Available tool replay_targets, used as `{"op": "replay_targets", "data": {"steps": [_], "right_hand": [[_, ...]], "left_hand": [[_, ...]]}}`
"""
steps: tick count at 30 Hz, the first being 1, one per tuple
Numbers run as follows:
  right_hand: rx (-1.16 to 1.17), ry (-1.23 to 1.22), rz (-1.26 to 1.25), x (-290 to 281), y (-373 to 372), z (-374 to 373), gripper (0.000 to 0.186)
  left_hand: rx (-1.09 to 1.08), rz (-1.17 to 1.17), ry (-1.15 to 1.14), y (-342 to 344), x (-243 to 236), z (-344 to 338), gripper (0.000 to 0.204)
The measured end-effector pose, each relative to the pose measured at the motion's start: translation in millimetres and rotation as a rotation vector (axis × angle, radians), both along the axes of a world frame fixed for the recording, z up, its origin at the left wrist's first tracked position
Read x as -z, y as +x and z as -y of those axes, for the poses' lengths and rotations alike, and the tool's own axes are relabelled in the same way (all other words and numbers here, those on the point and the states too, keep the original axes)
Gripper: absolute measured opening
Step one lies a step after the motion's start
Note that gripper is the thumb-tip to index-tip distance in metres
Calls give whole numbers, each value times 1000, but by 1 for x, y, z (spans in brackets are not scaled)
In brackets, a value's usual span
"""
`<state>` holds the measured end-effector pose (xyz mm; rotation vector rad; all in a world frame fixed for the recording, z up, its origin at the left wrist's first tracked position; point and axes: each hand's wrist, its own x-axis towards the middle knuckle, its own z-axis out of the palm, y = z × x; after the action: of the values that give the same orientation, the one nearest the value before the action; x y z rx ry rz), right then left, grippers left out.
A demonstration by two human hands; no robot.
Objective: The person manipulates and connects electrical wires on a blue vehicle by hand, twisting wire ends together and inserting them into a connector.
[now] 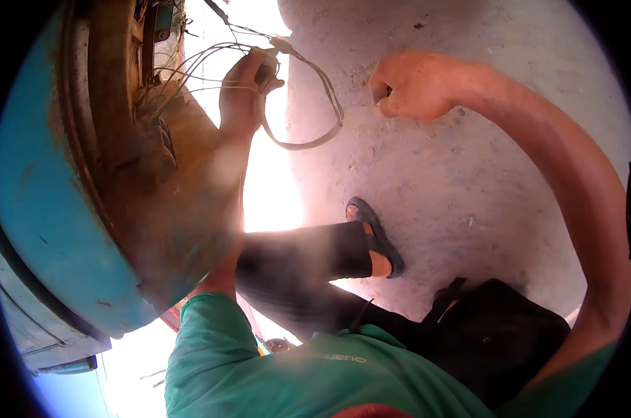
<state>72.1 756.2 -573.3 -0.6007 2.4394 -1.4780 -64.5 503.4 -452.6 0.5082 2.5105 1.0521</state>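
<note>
Wires (308, 146) run out of the rusty blue shell (33, 188) on our left and bend in a loop above the grey floor (468, 174). Our left hand (241, 90) is near the shell, its fingers pinching some of them. Our right hand (420, 87) is curled in a fist, apart from them; we cannot see inside it.

cable (301, 147): right of metal body (43, 174) | sandal (385, 244): on floor (462, 216)
</note>
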Motion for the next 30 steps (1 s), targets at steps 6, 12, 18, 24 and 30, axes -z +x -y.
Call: {"op": "replay_targets", "data": {"steps": [6,12,18,24,30], "right_hand": [[251,155,104,-11,2,-49,25],[421,75,185,-13,13,-75,27],[555,130,148,10,23,-104,31],[701,226,-10,0,26,-100,47],[778,-4,-175,-69,33,-66,51]], "left_hand": [[-360,254,347,6,13,-17,29],[-244,455,645,-4,25,-14,21],[-52,763,860,-9,20,-18,21],[27,884,965,-13,23,-19,19],[50,965,1023,-6,14,-25,20]]}}
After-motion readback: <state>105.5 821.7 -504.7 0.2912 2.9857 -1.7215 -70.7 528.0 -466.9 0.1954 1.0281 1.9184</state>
